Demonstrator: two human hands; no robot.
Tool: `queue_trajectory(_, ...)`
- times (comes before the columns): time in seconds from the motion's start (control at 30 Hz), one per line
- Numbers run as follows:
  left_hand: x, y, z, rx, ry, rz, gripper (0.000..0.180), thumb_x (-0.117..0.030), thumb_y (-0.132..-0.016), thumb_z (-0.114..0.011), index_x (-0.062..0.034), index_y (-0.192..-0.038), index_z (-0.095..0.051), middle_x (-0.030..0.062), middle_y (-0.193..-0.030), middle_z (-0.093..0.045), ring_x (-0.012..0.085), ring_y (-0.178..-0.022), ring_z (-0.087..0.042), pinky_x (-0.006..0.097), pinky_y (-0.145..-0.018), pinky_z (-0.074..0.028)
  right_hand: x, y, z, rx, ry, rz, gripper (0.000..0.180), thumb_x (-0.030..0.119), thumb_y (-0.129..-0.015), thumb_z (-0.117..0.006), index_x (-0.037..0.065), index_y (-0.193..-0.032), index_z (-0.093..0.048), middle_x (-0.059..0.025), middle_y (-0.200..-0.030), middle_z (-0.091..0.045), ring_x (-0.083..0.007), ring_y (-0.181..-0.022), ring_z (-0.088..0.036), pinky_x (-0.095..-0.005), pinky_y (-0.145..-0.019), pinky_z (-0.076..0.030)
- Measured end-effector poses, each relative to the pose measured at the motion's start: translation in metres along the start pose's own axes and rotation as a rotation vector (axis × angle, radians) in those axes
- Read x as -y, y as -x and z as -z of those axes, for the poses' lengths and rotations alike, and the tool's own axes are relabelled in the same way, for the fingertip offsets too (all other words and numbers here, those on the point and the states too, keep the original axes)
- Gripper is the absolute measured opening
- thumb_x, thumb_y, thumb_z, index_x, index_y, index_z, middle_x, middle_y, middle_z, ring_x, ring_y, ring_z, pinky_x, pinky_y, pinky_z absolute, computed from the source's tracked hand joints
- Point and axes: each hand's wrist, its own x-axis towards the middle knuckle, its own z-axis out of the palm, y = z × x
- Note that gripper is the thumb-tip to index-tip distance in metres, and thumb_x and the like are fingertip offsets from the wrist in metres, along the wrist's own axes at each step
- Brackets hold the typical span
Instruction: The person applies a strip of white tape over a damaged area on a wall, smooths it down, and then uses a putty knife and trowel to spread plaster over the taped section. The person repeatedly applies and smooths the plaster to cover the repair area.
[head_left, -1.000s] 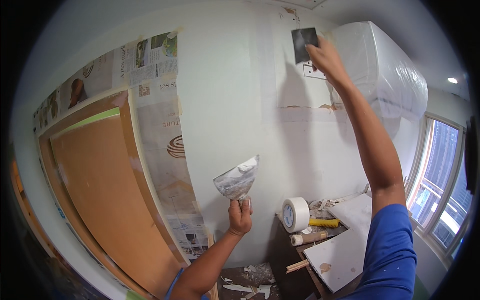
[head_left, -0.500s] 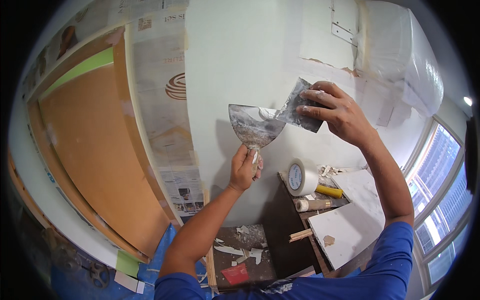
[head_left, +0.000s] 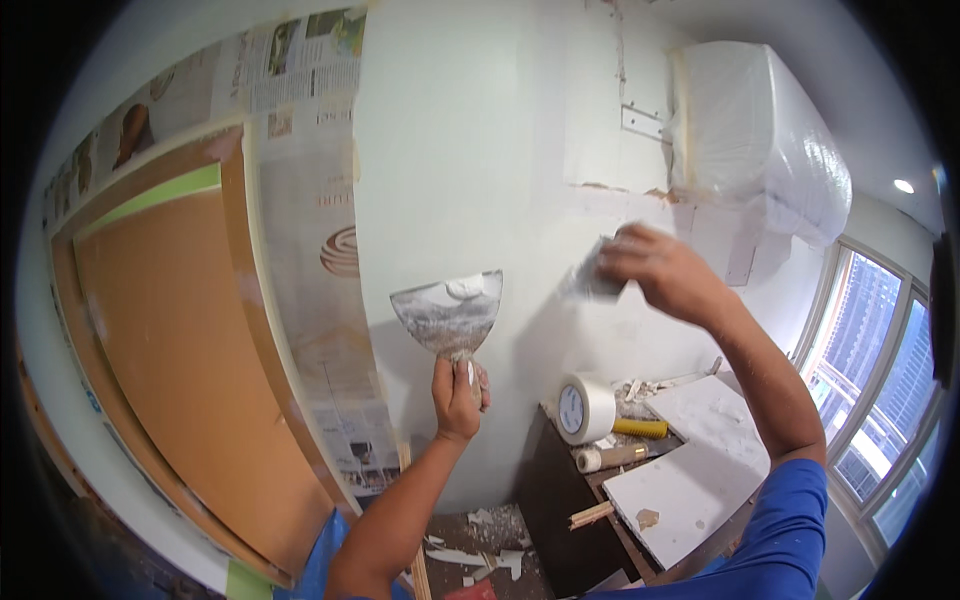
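My left hand [head_left: 460,398] is closed round the handle of a wide putty knife [head_left: 450,315], blade upward. White filler [head_left: 465,287] sits near the top edge of that blade, and grey smears cover the rest. Up and to the right, my right hand [head_left: 655,268] grips a flat grey scraper blade [head_left: 593,278], blurred by motion. The scraper is apart from the putty knife and close to the pale wall [head_left: 450,150]; whether it touches the wall I cannot tell.
Below, a dark cabinet [head_left: 560,482] bears a tape roll [head_left: 587,408], a yellow handle [head_left: 640,428], a wooden-handled tool [head_left: 612,458] and a white board [head_left: 690,490]. A plastic-wrapped unit [head_left: 765,130] juts from the wall. An orange door [head_left: 190,350] stands left, beside newspaper masking [head_left: 310,200].
The scraper has come away from the putty knife's blade. My left hand and the knife sit lower and further left in view, and my right hand is lower. The whole view has also shifted.
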Motion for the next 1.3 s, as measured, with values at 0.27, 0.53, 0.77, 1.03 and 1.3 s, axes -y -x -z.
queue_trajectory(0.27, 0.039, 0.004, 0.010, 0.169, -0.566, -0.327, 0.020, -0.016, -0.109, -0.054, 0.0033, -0.108, -0.056, 0.0134, -0.068, -0.059, 0.0312, -0.056, -0.059, 0.043, -0.057, -0.049, -0.170, -0.151, 0.043, -0.913, -0.655, -0.833, 0.031, 0.021, -0.088, -0.063, -0.010, -0.094, -0.069, -0.0106, -0.073, -0.066, -0.0231, -0.062, -0.064, -0.0383, -0.063, -0.052)
queue_trajectory(0.53, 0.046, 0.004, 0.014, 0.126, -0.677, -0.316, 0.029, -0.018, -0.108, -0.058, 0.0006, -0.086, -0.054, 0.0218, -0.072, -0.059, 0.0422, -0.064, -0.060, 0.050, -0.061, -0.048, -0.304, -0.237, 0.063, -0.758, 0.114, -0.981, 0.044, 0.031, -0.085, -0.061, -0.006, -0.101, -0.078, -0.0294, -0.098, -0.077, -0.0441, -0.103, -0.075, -0.0486, -0.093, -0.057)
queue_trajectory(0.77, 0.038, 0.005, 0.017, 0.106, -0.696, -0.337, 0.034, -0.021, -0.107, -0.060, 0.0005, -0.081, -0.054, 0.0233, -0.073, -0.059, 0.0443, -0.065, -0.059, 0.051, -0.061, -0.047, -0.283, -0.271, 0.047, -0.779, 0.035, -1.054, 0.044, 0.030, -0.084, -0.064, -0.002, -0.110, -0.078, -0.0296, -0.114, -0.075, -0.0461, -0.116, -0.070, -0.0485, -0.103, -0.054)
queue_trajectory(1.03, 0.030, 0.006, 0.012, 0.163, -0.705, -0.284, 0.027, -0.018, -0.107, -0.058, 0.0005, -0.089, -0.055, 0.0219, -0.074, -0.060, 0.0436, -0.064, -0.060, 0.051, -0.061, -0.046, -0.271, -0.317, 0.028, -0.695, 0.141, -0.870, 0.036, 0.022, -0.088, -0.060, -0.005, -0.105, -0.077, -0.0298, -0.114, -0.075, -0.0458, -0.111, -0.071, -0.0512, -0.098, -0.056)
queue_trajectory(1.3, 0.021, 0.006, 0.008, 0.203, -0.745, -0.256, 0.021, -0.017, -0.108, -0.056, 0.0013, -0.118, -0.056, 0.0192, -0.073, -0.062, 0.0422, -0.063, -0.062, 0.049, -0.059, -0.046, -0.184, -0.404, 0.016, -0.916, 0.201, -0.701, 0.031, 0.014, -0.096, -0.053, -0.004, -0.107, -0.076, -0.0252, -0.110, -0.075, -0.0393, -0.112, -0.069, -0.0506, -0.101, -0.053)
